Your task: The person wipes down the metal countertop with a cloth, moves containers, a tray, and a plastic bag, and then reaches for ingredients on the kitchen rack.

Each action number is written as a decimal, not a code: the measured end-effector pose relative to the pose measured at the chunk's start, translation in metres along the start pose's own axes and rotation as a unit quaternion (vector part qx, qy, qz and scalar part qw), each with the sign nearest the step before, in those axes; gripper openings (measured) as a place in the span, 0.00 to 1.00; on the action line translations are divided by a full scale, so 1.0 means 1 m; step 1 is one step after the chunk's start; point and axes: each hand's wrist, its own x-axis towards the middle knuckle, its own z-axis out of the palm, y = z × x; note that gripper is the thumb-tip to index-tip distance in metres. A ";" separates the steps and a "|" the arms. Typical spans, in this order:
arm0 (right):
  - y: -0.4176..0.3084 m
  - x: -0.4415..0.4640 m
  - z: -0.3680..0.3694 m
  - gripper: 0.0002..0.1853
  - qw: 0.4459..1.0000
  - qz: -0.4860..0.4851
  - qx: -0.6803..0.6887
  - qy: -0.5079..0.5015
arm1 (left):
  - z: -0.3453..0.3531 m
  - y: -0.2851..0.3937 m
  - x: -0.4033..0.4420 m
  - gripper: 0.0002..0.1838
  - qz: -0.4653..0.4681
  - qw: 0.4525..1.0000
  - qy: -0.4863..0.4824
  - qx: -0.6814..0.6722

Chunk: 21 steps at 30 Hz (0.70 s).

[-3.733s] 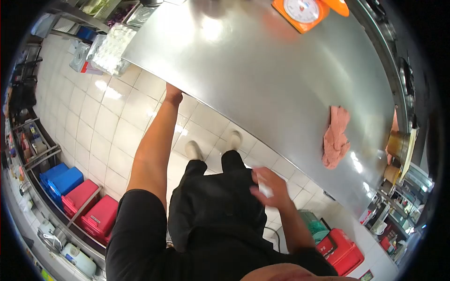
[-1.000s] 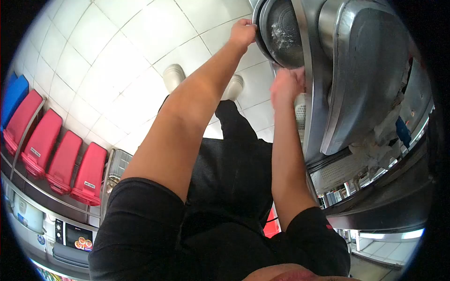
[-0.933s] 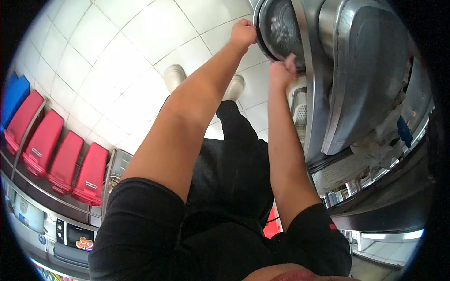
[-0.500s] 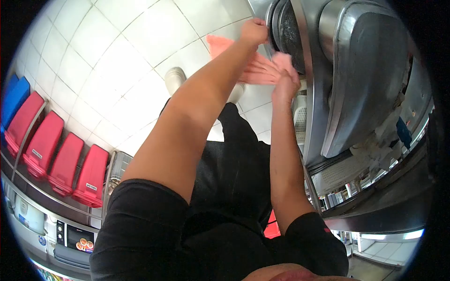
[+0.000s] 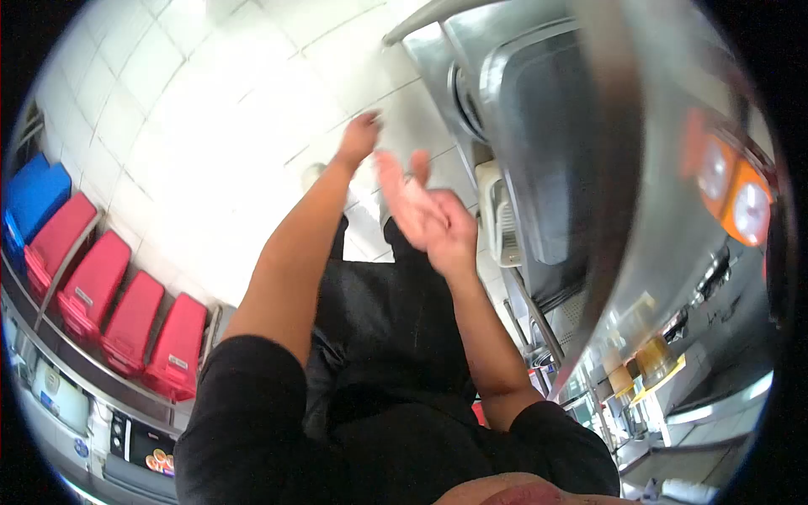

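Note:
A pink cloth (image 5: 411, 204) hangs bunched and blurred in my right hand (image 5: 452, 233), whose fingers are wrapped round it, in front of my black apron. One end of the cloth points up toward my left hand (image 5: 362, 136). That hand is apart from the cloth, over the tiled floor, and motion smears its fingers. To the right of both hands is a steel unit (image 5: 429, 63) with round dark discs (image 5: 465, 103) in its side.
Several red bins (image 5: 94, 273) and a blue bin (image 5: 38, 202) stand on a metal rack at left. A pale plastic basket (image 5: 498, 215) sits beside the steel unit. Farther right are a blurred steel edge (image 5: 613, 151) and an orange item with two bright round parts (image 5: 732, 189).
Both hands have drawn left and down, away from the steel unit, and have moved apart. The cloth has gone with my right hand. The camera view has turned toward the right.

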 end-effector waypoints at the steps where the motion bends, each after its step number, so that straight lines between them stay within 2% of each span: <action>1: -0.031 -0.010 -0.010 0.11 0.997 -0.078 -0.016 -0.014 | -0.029 -0.009 -0.019 0.25 -0.013 0.998 0.020 0.051; 2: -0.076 -0.018 -0.023 0.12 0.991 -0.124 -0.039 -0.028 | -0.060 -0.015 -0.039 0.25 -0.116 0.993 -0.008 0.019; 3: -0.125 -0.025 -0.039 0.14 0.983 -0.168 -0.063 -0.039 | -0.089 -0.055 -0.054 0.25 -0.018 0.994 0.040 0.102; 4: -0.170 -0.032 -0.055 0.14 0.980 -0.189 -0.054 -0.022 | -0.121 -0.054 -0.085 0.24 -0.011 0.987 0.044 0.152; 5: -0.208 -0.042 -0.073 0.15 0.977 -0.211 -0.040 -0.005 | -0.151 -0.068 -0.109 0.24 -0.014 0.979 0.041 0.197; 7: -0.267 -0.061 -0.118 0.15 0.958 -0.245 -0.116 0.094 | -0.206 -0.083 -0.170 0.24 0.006 0.963 0.067 0.259; 8: -0.288 -0.071 -0.143 0.15 0.952 -0.235 -0.130 0.148 | -0.230 -0.088 -0.194 0.24 -0.024 0.949 0.063 0.307; 9: -0.307 -0.082 -0.168 0.15 0.944 -0.222 -0.142 0.200 | -0.254 -0.098 -0.214 0.23 -0.077 0.963 0.059 0.252; 10: -0.313 -0.087 -0.194 0.15 0.927 -0.225 -0.178 0.242 | -0.270 -0.104 -0.237 0.23 -0.099 0.969 0.086 0.207; 11: -0.310 -0.086 -0.214 0.15 0.907 -0.225 -0.214 0.283 | -0.294 -0.147 -0.245 0.22 -0.039 0.972 0.122 0.194; 12: -0.302 -0.084 -0.230 0.16 0.907 -0.221 -0.203 0.295 | -0.308 -0.149 -0.268 0.22 -0.050 0.977 0.130 0.164; 13: -0.287 -0.076 -0.246 0.17 0.907 -0.219 -0.191 0.306 | -0.318 -0.141 -0.277 0.22 -0.059 0.980 0.138 0.133; 15: -0.233 -0.041 -0.273 0.23 0.890 -0.226 -0.277 0.284 | -0.323 -0.086 -0.312 0.22 -0.150 0.974 0.145 0.086; 16: -0.208 -0.025 -0.282 0.29 0.864 -0.230 -0.373 0.248 | -0.319 -0.073 -0.318 0.22 -0.144 0.975 0.157 0.065; 17: -0.206 -0.022 -0.255 0.32 0.788 -0.209 -0.480 0.325 | -0.321 -0.063 -0.322 0.22 -0.140 0.975 0.168 0.045; 18: -0.215 -0.009 -0.230 0.36 0.751 -0.183 -0.519 0.364 | -0.323 -0.058 -0.317 0.21 -0.140 0.974 0.160 0.073; 19: -0.223 0.004 -0.204 0.40 0.713 -0.153 -0.555 0.401 | -0.321 -0.047 -0.303 0.21 -0.085 0.979 0.167 0.085; 20: -0.232 0.019 -0.203 0.43 0.733 -0.125 -0.534 0.403 | -0.317 -0.037 -0.297 0.21 -0.037 0.979 0.171 0.099; 21: -0.241 0.037 -0.209 0.42 0.746 -0.114 -0.516 0.406 | -0.313 -0.026 -0.291 0.21 0.011 0.978 0.176 0.114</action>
